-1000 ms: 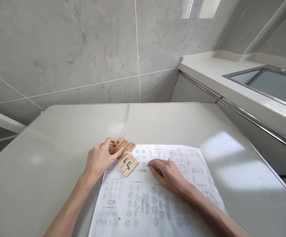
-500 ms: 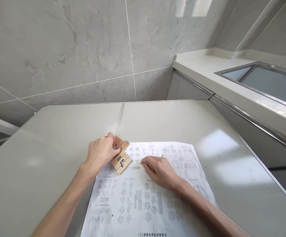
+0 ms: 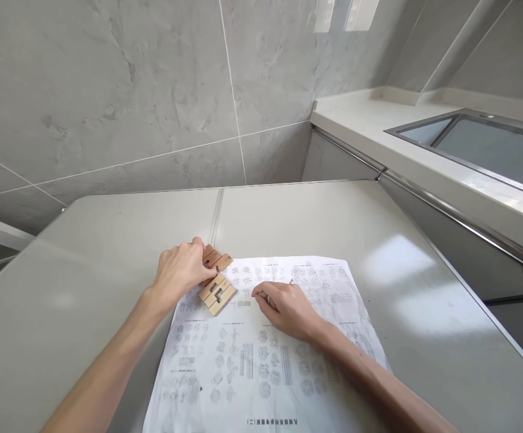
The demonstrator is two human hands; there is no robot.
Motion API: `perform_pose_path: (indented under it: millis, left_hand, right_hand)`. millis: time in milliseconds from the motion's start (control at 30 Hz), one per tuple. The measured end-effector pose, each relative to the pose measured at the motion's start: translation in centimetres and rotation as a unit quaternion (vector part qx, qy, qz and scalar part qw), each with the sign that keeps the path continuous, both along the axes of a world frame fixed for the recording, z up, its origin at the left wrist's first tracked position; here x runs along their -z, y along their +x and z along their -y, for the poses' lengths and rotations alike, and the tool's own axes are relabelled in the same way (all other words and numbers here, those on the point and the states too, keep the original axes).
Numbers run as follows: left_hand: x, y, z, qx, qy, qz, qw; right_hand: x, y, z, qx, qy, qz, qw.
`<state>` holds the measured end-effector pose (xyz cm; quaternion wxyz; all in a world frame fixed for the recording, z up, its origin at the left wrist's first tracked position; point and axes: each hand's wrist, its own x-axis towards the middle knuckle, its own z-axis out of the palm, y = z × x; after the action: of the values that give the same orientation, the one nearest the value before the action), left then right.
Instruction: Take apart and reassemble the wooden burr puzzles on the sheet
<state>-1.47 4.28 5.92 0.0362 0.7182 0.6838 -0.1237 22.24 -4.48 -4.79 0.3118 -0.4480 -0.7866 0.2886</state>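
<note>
My left hand (image 3: 180, 267) is closed at the upper left of the paper sheet, its fingers and thumb gripping darker brown notched wooden blocks (image 3: 211, 257). Just below them lie lighter notched wooden blocks (image 3: 213, 305), side by side with a stepped opening in their middle. My right hand (image 3: 288, 310) rests on the printed paper sheet (image 3: 229, 409), to the right of the blocks. Its fingers are curled around a thin pen-like stick (image 3: 291, 281), whose end shows above the knuckles. Most of that stick is hidden by the hand. Small puzzle-like drawings and text cover the sheet.
The sheet lies on a pale, glossy table (image 3: 108, 240) with a seam running across its top. A grey tiled wall (image 3: 153, 84) rises behind it. To the right stands a white counter (image 3: 355, 123) with a dark framed panel (image 3: 491, 141) set in it.
The view has shifted slightly, so hands, blocks and sheet appear a little further left. The opening among the lighter blocks looks different in shape. Both hands keep nearly the same pose.
</note>
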Motion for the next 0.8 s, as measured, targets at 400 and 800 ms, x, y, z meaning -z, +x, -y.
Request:
perform_pose_path:
  millis: [400, 800]
  left_hand:
    - [-1.3, 1.2, 0.0, 0.001, 0.018, 0.014, 1.000]
    - [-4.6, 9.6, 3.4, 0.103, 0.019, 0.085, 0.991]
  right_hand:
    - [-0.4, 0.0, -0.1, -0.002, -0.031, -0.026, 0.999]
    - [-3.9, -0.1, -0.5, -0.087, -0.387, -0.573, 0.717]
